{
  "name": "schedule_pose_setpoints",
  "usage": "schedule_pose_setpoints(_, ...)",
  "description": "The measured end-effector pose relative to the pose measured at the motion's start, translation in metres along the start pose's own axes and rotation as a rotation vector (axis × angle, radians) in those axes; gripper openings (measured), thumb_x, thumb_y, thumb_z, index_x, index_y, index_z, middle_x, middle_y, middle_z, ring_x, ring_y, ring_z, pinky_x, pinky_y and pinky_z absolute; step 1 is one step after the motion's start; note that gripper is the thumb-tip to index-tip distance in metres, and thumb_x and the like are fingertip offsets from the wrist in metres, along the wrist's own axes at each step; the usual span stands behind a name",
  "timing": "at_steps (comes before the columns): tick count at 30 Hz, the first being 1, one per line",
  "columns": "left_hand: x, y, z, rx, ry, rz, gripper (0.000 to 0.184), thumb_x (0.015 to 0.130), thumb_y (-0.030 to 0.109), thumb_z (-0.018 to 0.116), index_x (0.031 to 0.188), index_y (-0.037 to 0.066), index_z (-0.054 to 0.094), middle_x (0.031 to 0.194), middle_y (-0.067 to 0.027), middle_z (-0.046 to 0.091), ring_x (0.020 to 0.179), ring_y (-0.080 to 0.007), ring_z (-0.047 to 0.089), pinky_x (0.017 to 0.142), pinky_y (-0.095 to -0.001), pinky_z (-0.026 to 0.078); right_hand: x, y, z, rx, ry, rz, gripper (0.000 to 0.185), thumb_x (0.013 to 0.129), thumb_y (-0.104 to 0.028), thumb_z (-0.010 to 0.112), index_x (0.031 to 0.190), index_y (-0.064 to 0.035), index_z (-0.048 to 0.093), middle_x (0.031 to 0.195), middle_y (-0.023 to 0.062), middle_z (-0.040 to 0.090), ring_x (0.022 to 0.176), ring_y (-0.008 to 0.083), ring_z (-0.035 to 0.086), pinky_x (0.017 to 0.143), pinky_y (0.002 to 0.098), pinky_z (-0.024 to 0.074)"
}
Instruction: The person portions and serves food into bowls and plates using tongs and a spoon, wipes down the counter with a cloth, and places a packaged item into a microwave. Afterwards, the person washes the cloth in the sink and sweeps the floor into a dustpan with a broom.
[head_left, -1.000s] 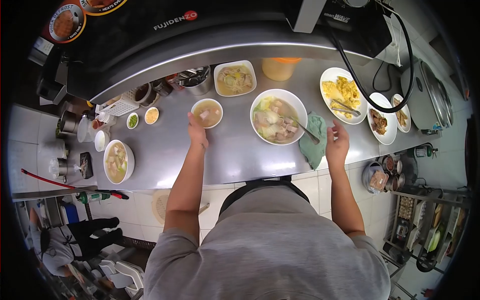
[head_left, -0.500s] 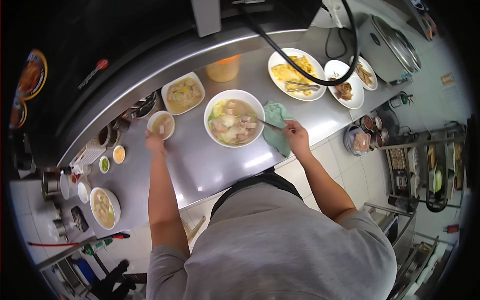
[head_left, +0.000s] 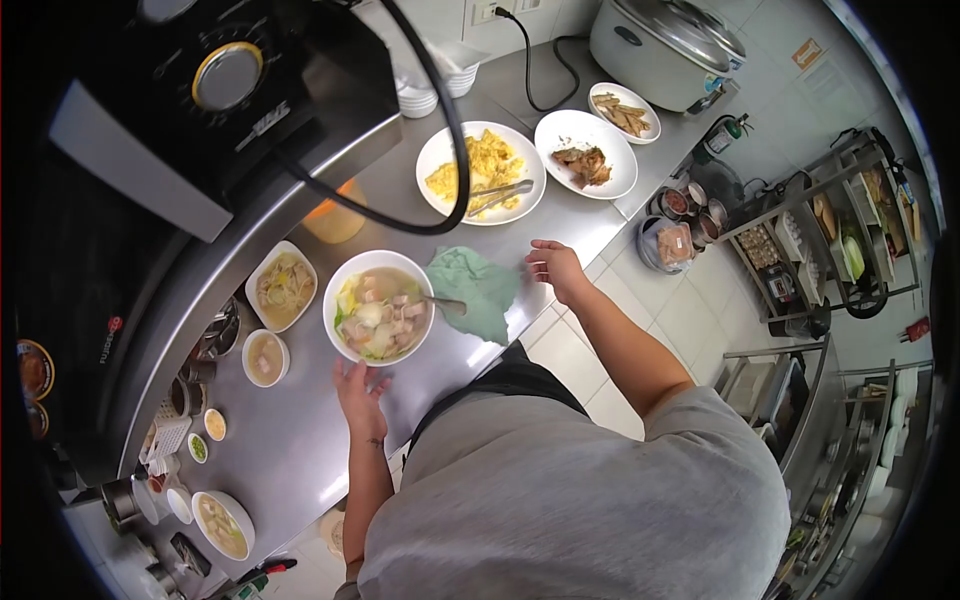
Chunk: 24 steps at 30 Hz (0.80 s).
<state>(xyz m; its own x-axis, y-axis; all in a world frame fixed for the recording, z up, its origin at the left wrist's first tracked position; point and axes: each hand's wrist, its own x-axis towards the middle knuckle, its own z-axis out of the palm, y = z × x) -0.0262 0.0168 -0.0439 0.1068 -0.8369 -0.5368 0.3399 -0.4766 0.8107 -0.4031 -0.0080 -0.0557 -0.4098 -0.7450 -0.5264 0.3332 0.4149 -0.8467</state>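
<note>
My left hand (head_left: 361, 400) is open at the near rim of the large white soup bowl (head_left: 379, 307), its fingertips close to or touching the rim. A metal spoon (head_left: 447, 303) rests in that bowl, its handle reaching over the crumpled green cloth (head_left: 474, 292). To the right of the cloth my right hand (head_left: 555, 268) hangs open above the counter, fingers apart, holding nothing. A small soup bowl (head_left: 266, 358) and a squarish soup bowl (head_left: 282, 286) stand left of the large one.
Plates of egg (head_left: 487, 165), browned meat (head_left: 588, 162) and strips (head_left: 626, 112) line the back of the steel counter (head_left: 300, 430). A black cable (head_left: 462, 150) hangs in front. Another soup bowl (head_left: 223, 525) is at lower left; a rice cooker (head_left: 655, 50) stands behind.
My left hand has left the small bowl and come to the large one. My right hand has let go of the spoon handle and moved off to the right. The view has turned rightward.
</note>
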Motion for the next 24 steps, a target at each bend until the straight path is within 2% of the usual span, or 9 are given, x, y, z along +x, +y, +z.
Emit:
schedule_pose_setpoints(4,-0.004,-0.008,0.022,0.038,0.099,0.030,0.067,0.083,0.015,0.057,0.140,0.008,0.022,0.116,-0.0109,0.044,0.096,-0.0211,0.048,0.074,-0.0368,0.045,0.019,-0.033,0.005,0.056,0.001,0.086,0.040,0.078,-0.008,0.057,0.117,0.0003,0.049,0.080,0.0066,0.059,0.060,0.0143,0.052,0.056,0.0284,0.0456)
schedule_pose_setpoints(7,0.000,-0.010,0.024,0.111,0.366,0.249,0.063,0.082,0.009,0.055,0.138,0.005,0.025,0.112,-0.0103,0.046,0.098,-0.0200,0.047,0.083,-0.0357,0.042,0.049,-0.041,-0.015,0.083,-0.085,0.196,0.037,0.079,-0.010,0.058,0.114,-0.0002,0.053,0.079,0.0078,0.059,0.061,0.0155,0.053,0.057,0.0299,0.0468)
schedule_pose_setpoints(8,-0.001,-0.009,0.024,0.116,0.372,0.376,0.061,0.082,0.007,0.054,0.136,0.004,0.027,0.113,-0.0104,0.046,0.100,-0.0197,0.047,0.086,-0.0352,0.040,0.061,-0.041,-0.025,0.070,-0.138,0.241,0.035,0.079,-0.010,0.058,0.113,-0.0004,0.054,0.079,0.0083,0.059,0.062,0.0160,0.054,0.057,0.0305,0.0471)
schedule_pose_setpoints(10,-0.008,0.000,0.037,0.127,0.380,0.629,0.055,0.082,0.004,0.051,0.134,0.002,0.032,0.116,-0.0107,0.045,0.103,-0.0191,0.046,0.092,-0.0343,0.036,0.069,-0.045,-0.032,-0.324,-0.202,0.039,0.028,0.082,-0.010,0.058,0.108,-0.0007,0.057,0.084,0.0083,0.059,0.068,0.0163,0.057,0.060,0.0324,0.0476)
schedule_pose_setpoints(11,-0.015,0.004,0.054,0.172,0.408,0.688,0.053,0.083,0.003,0.050,0.132,0.001,0.033,0.117,-0.0109,0.045,0.105,-0.0189,0.045,0.093,-0.0341,0.036,0.072,-0.048,-0.033,-0.516,-0.113,-0.222,0.023,0.077,-0.007,0.060,0.100,-0.0023,0.061,0.089,0.0099,0.060,0.078,0.0202,0.059,0.066,0.0335,0.0477)
schedule_pose_setpoints(14,-0.037,0.034,0.122,0.289,0.419,0.842,0.047,0.084,0.000,0.047,0.129,0.001,0.037,0.120,-0.0115,0.045,0.108,-0.0188,0.045,0.096,-0.0340,0.034,0.090,-0.082,-0.043,-0.901,0.092,-1.100,0.019,0.074,-0.007,0.058,0.092,-0.0037,0.063,0.091,0.0100,0.061,0.088,0.0247,0.057,0.073,0.0353,0.0457)
schedule_pose_setpoints(17,-0.046,0.032,0.192,0.357,0.329,0.921,0.043,0.085,0.000,0.047,0.127,0.001,0.040,0.122,-0.0107,0.046,0.111,-0.0189,0.044,0.096,-0.0335,0.034,0.119,-0.094,-0.040,-1.117,-0.038,-1.065,0.018,0.073,-0.013,0.060,0.089,-0.0054,0.064,0.095,0.0106,0.060,0.098,0.0273,0.052,0.079,0.0392,0.0422)
schedule_pose_setpoints(20,-0.041,0.019,0.244,0.341,0.179,0.881,0.040,0.086,0.001,0.049,0.126,0.001,0.042,0.124,-0.0097,0.046,0.112,-0.0182,0.044,0.094,-0.0324,0.036,0.129,-0.104,-0.029,-1.446,-0.302,-1.029,0.023,0.074,-0.021,0.063,0.092,-0.0058,0.062,0.095,0.0098,0.058,0.098,0.0267,0.051,0.082,0.0397,0.0398)
schedule_pose_setpoints(24,-0.042,0.010,0.283,0.364,0.088,0.890,0.036,0.086,0.001,0.051,0.122,0.002,0.045,0.123,-0.0091,0.047,0.112,-0.0176,0.045,0.091,-0.0310,0.037,0.149,-0.097,-0.030,-1.454,-0.372,-1.064,0.026,0.075,-0.023,0.063,0.094,-0.0063,0.060,0.096,0.0087,0.057,0.098,0.0263,0.050,0.083,0.0395,0.0369)
